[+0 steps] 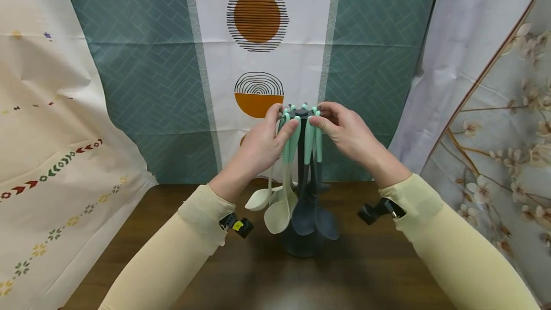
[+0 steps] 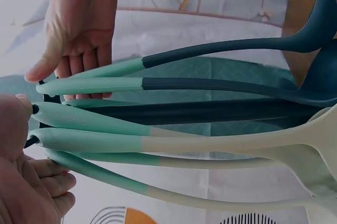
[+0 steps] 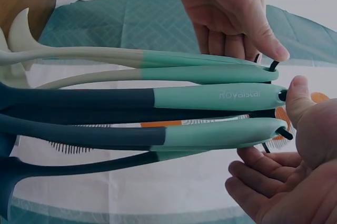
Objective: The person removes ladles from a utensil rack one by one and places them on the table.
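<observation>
Nearest to the camera, two pale yellow sleeves (image 1: 165,257), reaching over the brown counter (image 1: 241,276). Upright on it, the dark rack (image 1: 301,154), with its round base (image 1: 302,249) visible only in the head view. At the top, left hand (image 1: 263,142) and right hand (image 1: 355,130) on opposite sides, thumbs near the ends of the mint handles (image 1: 309,142), fingers behind; whether really pinching, impossible to tell. Already hung, by judgement: pale utensils (image 1: 277,217), dark utensils (image 1: 303,216); what is left, unclear. Clearly only in wrist views: black hooks (image 3: 285,134); smallest, in the right one, readable "Royalstar" lettering (image 3: 239,94).
</observation>
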Demonstrator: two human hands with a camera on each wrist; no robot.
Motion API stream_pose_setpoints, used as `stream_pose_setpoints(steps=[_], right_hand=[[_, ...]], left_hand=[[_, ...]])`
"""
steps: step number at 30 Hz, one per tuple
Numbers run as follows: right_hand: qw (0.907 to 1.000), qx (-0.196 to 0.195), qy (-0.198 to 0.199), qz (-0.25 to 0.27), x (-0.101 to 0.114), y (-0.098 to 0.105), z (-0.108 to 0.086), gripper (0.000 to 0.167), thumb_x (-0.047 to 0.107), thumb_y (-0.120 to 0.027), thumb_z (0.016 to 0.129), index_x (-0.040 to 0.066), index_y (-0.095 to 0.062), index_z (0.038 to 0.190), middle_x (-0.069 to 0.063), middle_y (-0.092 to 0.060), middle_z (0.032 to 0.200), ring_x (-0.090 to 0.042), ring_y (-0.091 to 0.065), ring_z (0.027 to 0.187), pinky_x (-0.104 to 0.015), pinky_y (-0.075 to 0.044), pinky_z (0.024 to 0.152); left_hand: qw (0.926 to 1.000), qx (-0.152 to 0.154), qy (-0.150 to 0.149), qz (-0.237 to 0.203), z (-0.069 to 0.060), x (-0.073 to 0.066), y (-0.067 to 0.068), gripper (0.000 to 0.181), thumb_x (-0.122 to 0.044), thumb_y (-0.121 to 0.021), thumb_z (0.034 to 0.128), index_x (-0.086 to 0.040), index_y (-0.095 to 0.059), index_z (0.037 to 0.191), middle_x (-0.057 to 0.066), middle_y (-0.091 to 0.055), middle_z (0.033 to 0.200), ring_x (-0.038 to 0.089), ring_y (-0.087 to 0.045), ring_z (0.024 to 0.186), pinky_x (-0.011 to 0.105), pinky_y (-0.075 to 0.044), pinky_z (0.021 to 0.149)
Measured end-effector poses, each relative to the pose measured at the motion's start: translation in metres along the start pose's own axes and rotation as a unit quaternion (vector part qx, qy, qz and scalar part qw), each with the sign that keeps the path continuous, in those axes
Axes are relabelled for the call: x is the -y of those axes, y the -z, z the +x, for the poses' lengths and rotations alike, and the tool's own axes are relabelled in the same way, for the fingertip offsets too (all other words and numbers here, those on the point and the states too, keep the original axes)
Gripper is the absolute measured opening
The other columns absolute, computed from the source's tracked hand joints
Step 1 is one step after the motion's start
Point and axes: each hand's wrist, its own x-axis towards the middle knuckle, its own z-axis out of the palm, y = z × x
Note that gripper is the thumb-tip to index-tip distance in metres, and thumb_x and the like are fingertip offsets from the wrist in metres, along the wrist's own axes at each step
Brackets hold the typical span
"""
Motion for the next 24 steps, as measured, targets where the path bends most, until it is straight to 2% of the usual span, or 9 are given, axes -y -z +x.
stream_pose_setpoints(steps=[3,6,9,11,14,16,21,24], right_hand=[[0.9999,-0.005,-0.01,-0.004,-0.004,0.009,-0.007,0.07,0.049,-0.064,0.112,0.007,-0.045,0.165,-0.015,-0.06,0.153,-0.033,-0.056,0.142,-0.056,-0.045,0.117],[0.9998,-0.009,-0.015,-0.007,-0.007,0.017,-0.014,0.072,0.05,-0.064,0.111,0.007,-0.044,0.166,-0.016,-0.058,0.155,-0.034,-0.055,0.143,-0.057,-0.044,0.118],[0.9997,-0.015,-0.019,-0.01,-0.011,0.025,-0.021,0.072,0.05,-0.065,0.111,0.007,-0.045,0.166,-0.016,-0.058,0.154,-0.034,-0.054,0.144,-0.057,-0.043,0.118],[0.9995,-0.018,-0.023,-0.011,-0.013,0.03,-0.025,0.071,0.049,-0.065,0.111,0.008,-0.046,0.165,-0.016,-0.058,0.153,-0.034,-0.054,0.144,-0.058,-0.043,0.118],[0.9994,-0.018,-0.024,-0.014,-0.015,0.036,-0.03,0.067,0.047,-0.065,0.112,0.008,-0.047,0.164,-0.016,-0.059,0.15,-0.035,-0.054,0.143,-0.058,-0.042,0.118],[0.9995,-0.014,-0.023,-0.015,-0.017,0.039,-0.033,0.066,0.046,-0.065,0.112,0.008,-0.047,0.163,-0.016,-0.059,0.149,-0.035,-0.055,0.142,-0.059,-0.042,0.118],[0.9996,-0.009,-0.019,-0.02,-0.019,0.046,-0.035,0.066,0.047,-0.064,0.112,0.007,-0.047,0.162,-0.016,-0.06,0.148,-0.035,-0.056,0.142,-0.059,-0.042,0.118],[0.9995,-0.014,-0.016,-0.025,-0.02,0.05,-0.036,0.065,0.046,-0.065,0.112,0.006,-0.048,0.161,-0.017,-0.061,0.146,-0.036,-0.056,0.142,-0.059,-0.042,0.118]], left_hand=[[0.9999,0.0,-0.016,-0.004,0.003,-0.005,-0.008,0.076,-0.06,-0.049,0.1133,-0.015,-0.029,0.171,0.01,-0.05,0.167,0.03,-0.061,0.139,0.05,-0.053,0.11],[0.9995,-0.001,-0.032,-0.007,0.006,-0.011,-0.017,0.067,-0.058,-0.051,0.1134,-0.017,-0.036,0.164,0.01,-0.061,0.15,0.028,-0.067,0.123,0.047,-0.057,0.099],[0.999,0.002,-0.041,-0.014,0.009,-0.017,-0.024,0.06,-0.057,-0.053,0.1133,-0.018,-0.04,0.157,0.008,-0.064,0.14,0.026,-0.068,0.112,0.044,-0.058,0.093],[0.9989,0.005,-0.043,-0.017,0.01,-0.02,-0.028,0.061,-0.057,-0.053,0.113,-0.018,-0.04,0.157,0.008,-0.064,0.146,0.026,-0.068,0.117,0.045,-0.057,0.096],[0.9989,0.008,-0.044,-0.013,0.01,-0.026,-0.033,0.066,-0.058,-0.053,0.1131,-0.017,-0.037,0.162,0.007,-0.056,0.162,0.027,-0.064,0.133,0.047,-0.053,0.109],[0.999,0.007,-0.044,-0.007,0.01,-0.028,-0.036,0.068,-0.058,-0.053,0.1133,-0.016,-0.035,0.165,0.007,-0.052,0.167,0.027,-0.061,0.138,0.049,-0.05,0.113],[0.9987,-0.003,-0.051,0.006,0.01,-0.033,-0.041,0.065,-0.055,-0.054,0.1138,-0.014,-0.038,0.162,0.008,-0.062,0.152,0.027,-0.067,0.12,0.048,-0.054,0.102],[0.9984,-0.003,-0.057,0.002,0.012,-0.036,-0.043,0.065,-0.056,-0.053,0.114,-0.015,-0.038,0.161,0.007,-0.063,0.15,0.028,-0.067,0.117,0.048,-0.054,0.1]])
